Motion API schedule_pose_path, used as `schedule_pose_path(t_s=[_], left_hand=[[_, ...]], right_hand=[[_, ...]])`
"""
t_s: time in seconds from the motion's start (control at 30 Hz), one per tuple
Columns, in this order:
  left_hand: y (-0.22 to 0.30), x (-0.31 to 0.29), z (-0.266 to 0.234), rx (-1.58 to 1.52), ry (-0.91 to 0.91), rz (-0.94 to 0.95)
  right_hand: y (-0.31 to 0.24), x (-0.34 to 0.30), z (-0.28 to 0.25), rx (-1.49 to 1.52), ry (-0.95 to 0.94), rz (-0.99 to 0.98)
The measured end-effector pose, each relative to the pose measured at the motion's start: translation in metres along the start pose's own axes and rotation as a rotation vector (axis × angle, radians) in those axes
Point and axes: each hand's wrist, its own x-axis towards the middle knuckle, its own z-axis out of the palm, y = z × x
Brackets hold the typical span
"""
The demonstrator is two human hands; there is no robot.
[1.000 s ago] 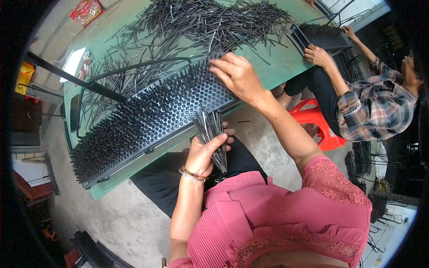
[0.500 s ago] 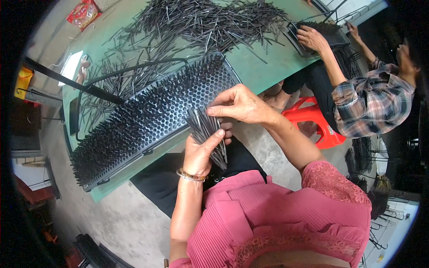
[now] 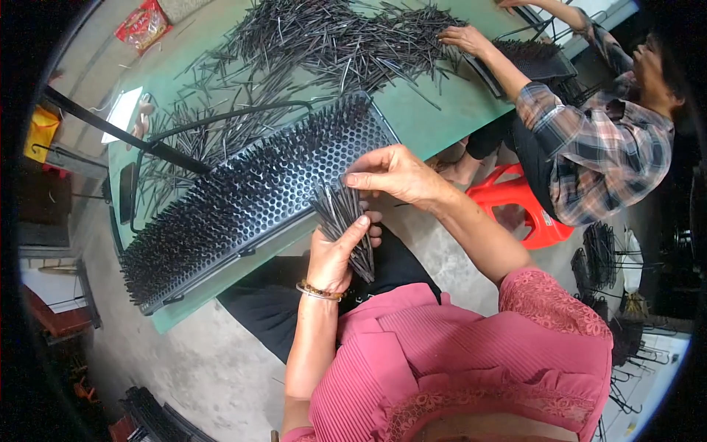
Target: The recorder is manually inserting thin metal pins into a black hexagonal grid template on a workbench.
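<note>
My left hand is wrapped round a bundle of thin dark sticks, its thumb pressed across them. At the bundle's upper end, my right hand pinches a stick top between thumb and fingertips; whether it has one stick or more I cannot make out. Just beyond my hands, a long black perforated tray lies slanted on the table's near edge. Dark sticks stand upright in its holes over the far and left parts, while the strip toward me shows bare holes.
A heap of loose dark sticks covers the far part of the green table. A black metal frame rises over the tray. At the right, a co-worker in a plaid shirt reaches to the heap beside a second tray and red stool.
The co-worker's near hand has moved left from the second tray to the stick heap. My own hands stay nearly in place at the bundle; the view has shifted slightly.
</note>
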Motion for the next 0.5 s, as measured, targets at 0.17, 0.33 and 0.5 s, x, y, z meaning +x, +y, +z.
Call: schedule_pose_path(t_s=[0.17,0.33,0.5], left_hand=[[-0.001,-0.002,0.001,0.021,-0.022,-0.016],[-0.003,-0.002,-0.001,-0.023,-0.024,-0.024],[-0.006,0.000,-0.006,-0.048,-0.017,-0.049]], right_hand=[[-0.005,-0.006,0.000,-0.086,-0.004,0.005],[-0.010,-0.004,-0.003,0.042,0.065,-0.080],[-0.029,0.012,-0.018,-0.078,0.268,-0.448]])
